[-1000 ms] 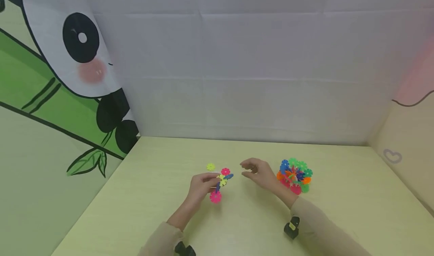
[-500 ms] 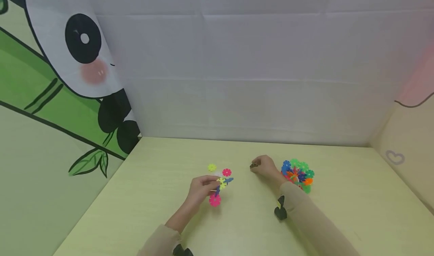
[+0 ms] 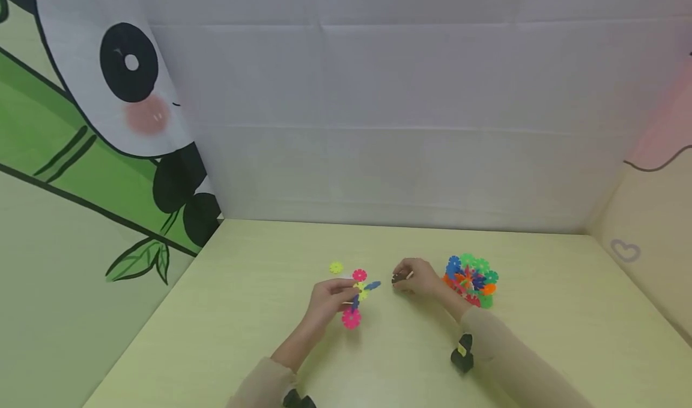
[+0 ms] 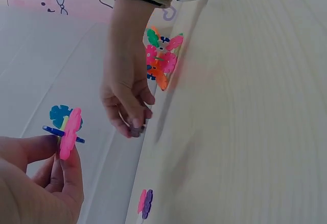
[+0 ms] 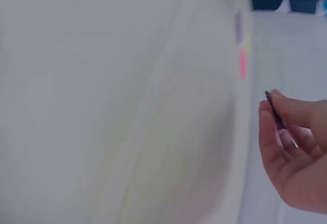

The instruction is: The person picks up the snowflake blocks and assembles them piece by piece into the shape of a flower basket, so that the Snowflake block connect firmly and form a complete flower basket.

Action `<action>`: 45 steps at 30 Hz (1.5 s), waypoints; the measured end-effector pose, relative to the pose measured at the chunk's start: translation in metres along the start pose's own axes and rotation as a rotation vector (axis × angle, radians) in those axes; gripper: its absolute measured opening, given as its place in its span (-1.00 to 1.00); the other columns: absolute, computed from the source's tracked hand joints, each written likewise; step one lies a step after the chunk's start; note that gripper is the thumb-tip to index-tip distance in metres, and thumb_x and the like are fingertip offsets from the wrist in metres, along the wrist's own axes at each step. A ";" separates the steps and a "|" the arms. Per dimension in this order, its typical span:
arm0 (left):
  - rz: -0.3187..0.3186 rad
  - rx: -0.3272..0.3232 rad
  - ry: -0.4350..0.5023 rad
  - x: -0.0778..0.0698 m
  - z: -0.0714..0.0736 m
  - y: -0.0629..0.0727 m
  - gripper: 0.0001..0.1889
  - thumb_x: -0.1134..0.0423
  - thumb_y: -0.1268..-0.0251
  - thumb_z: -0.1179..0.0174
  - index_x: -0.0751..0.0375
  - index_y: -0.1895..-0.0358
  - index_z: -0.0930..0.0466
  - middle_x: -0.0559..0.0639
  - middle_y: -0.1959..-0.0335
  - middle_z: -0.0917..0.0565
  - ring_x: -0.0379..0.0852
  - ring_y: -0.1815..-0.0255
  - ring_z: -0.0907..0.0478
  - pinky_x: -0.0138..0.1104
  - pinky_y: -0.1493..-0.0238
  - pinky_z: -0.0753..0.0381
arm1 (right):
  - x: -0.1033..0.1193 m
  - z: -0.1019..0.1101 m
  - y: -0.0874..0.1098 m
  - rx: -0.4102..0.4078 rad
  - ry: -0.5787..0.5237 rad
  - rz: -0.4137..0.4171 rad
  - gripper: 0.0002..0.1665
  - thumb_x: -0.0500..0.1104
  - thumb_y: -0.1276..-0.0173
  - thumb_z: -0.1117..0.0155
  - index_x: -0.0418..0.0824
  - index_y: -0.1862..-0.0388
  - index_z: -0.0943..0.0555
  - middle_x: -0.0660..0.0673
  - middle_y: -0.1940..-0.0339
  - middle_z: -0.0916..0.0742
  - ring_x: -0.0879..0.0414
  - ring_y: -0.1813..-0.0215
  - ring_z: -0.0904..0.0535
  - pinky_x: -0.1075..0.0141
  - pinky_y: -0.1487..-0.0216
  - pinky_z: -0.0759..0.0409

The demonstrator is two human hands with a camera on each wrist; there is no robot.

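In the head view my left hand (image 3: pixel 326 304) pinches a small assembly of joined plastic snowflake discs, with a pink disc (image 3: pixel 351 319) at its near end. A blue disc (image 3: pixel 372 285) sticks out on its right side. The left wrist view shows the pink disc (image 4: pixel 70 133) edge-on between thumb and fingers. To the right, my right hand (image 3: pixel 420 277) pinches a dark brown snowflake disc (image 3: pixel 398 277) by its edge, apart from the assembly. In the right wrist view that brown disc (image 5: pixel 275 110) is seen nearly edge-on, partly covered by the fingers.
A multicoloured pile of snowflake discs (image 3: pixel 476 279) lies right of my right hand, partly behind the forearm. Beyond my left hand lie a loose yellow disc (image 3: pixel 336 267) and a pink disc (image 3: pixel 359 274). A white sheet (image 3: pixel 378 125) stands behind the table (image 3: pixel 259 246).
My right hand, with the brown disc, moved away and rightward, then came back toward the left hand. The left hand has shifted slightly right with the assembly.
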State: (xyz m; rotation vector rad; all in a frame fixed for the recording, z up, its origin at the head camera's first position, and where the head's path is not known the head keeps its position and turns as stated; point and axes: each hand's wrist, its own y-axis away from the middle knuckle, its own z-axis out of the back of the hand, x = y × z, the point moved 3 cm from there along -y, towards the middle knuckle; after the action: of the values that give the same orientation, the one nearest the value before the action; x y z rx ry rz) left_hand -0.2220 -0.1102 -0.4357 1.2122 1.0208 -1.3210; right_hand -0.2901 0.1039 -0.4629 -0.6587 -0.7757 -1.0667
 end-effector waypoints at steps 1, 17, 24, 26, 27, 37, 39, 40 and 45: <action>0.002 0.001 0.001 0.000 -0.001 0.000 -0.68 0.27 -0.14 -0.22 0.46 0.11 -0.56 0.13 0.28 -0.67 -0.10 0.34 -0.64 -0.29 0.23 -0.63 | 0.005 0.001 0.006 0.006 -0.070 0.008 -0.72 -0.34 -0.08 -0.33 -0.41 0.21 -0.55 -0.17 0.39 -0.65 -0.03 0.40 -0.60 0.26 0.43 -0.61; -0.018 0.030 -0.014 -0.004 -0.020 0.001 -0.71 0.30 -0.12 -0.23 0.43 0.13 -0.60 0.14 0.30 -0.67 -0.12 0.38 -0.63 -0.30 0.27 -0.63 | 0.052 0.008 0.051 -0.009 -0.347 0.029 -0.69 -0.35 -0.15 -0.27 -0.44 0.11 -0.55 -0.27 0.30 -0.69 0.04 0.35 -0.65 0.26 0.33 -0.64; -0.040 0.001 -0.039 -0.005 -0.024 0.003 -0.76 0.35 -0.08 -0.25 0.43 0.18 -0.62 0.15 0.36 -0.68 -0.21 0.46 -0.59 -0.35 0.33 -0.63 | 0.051 0.005 0.051 0.003 -0.356 0.042 -0.67 -0.36 -0.12 -0.29 -0.47 0.11 -0.58 -0.30 0.32 -0.70 -0.04 0.35 -0.67 0.27 0.34 -0.64; -0.042 -0.002 -0.025 -0.003 -0.023 0.002 -0.76 0.37 -0.09 -0.24 0.45 0.18 -0.61 0.18 0.35 -0.67 -0.20 0.45 -0.60 -0.34 0.32 -0.63 | 0.051 0.005 0.051 0.008 -0.362 0.058 -0.66 -0.35 -0.13 -0.28 -0.47 0.09 -0.57 -0.32 0.31 -0.69 0.00 0.36 -0.67 0.26 0.33 -0.64; -0.042 -0.003 -0.020 -0.002 -0.021 0.001 -0.75 0.37 -0.09 -0.24 0.46 0.17 -0.60 0.19 0.34 -0.67 -0.19 0.44 -0.60 -0.34 0.31 -0.63 | 0.050 0.004 0.050 0.015 -0.363 0.071 -0.65 -0.35 -0.14 -0.27 -0.47 0.08 -0.56 -0.32 0.30 -0.69 0.03 0.37 -0.66 0.26 0.33 -0.64; 0.015 -0.130 -0.028 0.006 0.027 -0.010 -0.72 0.29 -0.15 -0.21 0.41 0.11 -0.58 0.10 0.27 -0.65 -0.13 0.32 -0.61 -0.31 0.24 -0.62 | 0.044 -0.008 0.017 0.057 -0.270 0.123 -0.54 -0.17 -0.24 -0.23 -0.36 -0.08 -0.47 -0.19 0.25 -0.62 -0.19 0.23 -0.58 0.13 0.26 -0.63; 0.019 -0.160 -0.034 0.007 0.037 -0.010 -0.72 0.30 -0.16 -0.20 0.41 0.10 -0.57 0.14 0.25 -0.64 -0.10 0.30 -0.61 -0.30 0.23 -0.62 | 0.038 -0.013 0.005 0.057 -0.241 0.126 -0.56 -0.19 -0.24 -0.22 -0.40 -0.05 -0.48 -0.19 0.27 -0.63 -0.20 0.22 -0.58 0.14 0.27 -0.63; 0.023 -0.175 -0.035 0.007 0.042 -0.009 -0.73 0.31 -0.16 -0.19 0.41 0.11 -0.57 0.15 0.24 -0.64 -0.09 0.29 -0.61 -0.30 0.23 -0.62 | 0.035 -0.017 -0.002 0.056 -0.226 0.127 -0.57 -0.22 -0.23 -0.22 -0.43 -0.04 -0.48 -0.21 0.27 -0.62 -0.19 0.23 -0.58 0.15 0.28 -0.63; 0.033 -0.204 -0.058 0.008 0.057 -0.007 -0.75 0.32 -0.16 -0.19 0.37 0.12 -0.59 0.10 0.25 -0.65 -0.07 0.28 -0.61 -0.31 0.24 -0.62 | 0.019 -0.033 -0.036 0.022 -0.124 0.109 -0.64 -0.34 -0.15 -0.25 -0.43 0.05 -0.53 -0.24 0.26 -0.63 0.04 0.26 -0.56 0.31 0.30 -0.60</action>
State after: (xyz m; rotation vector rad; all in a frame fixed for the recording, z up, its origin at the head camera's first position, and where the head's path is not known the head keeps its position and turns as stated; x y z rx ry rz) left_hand -0.2355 -0.1665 -0.4369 1.0276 1.0621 -1.1891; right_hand -0.3111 0.0555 -0.4620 -0.7457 -0.8477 -0.9239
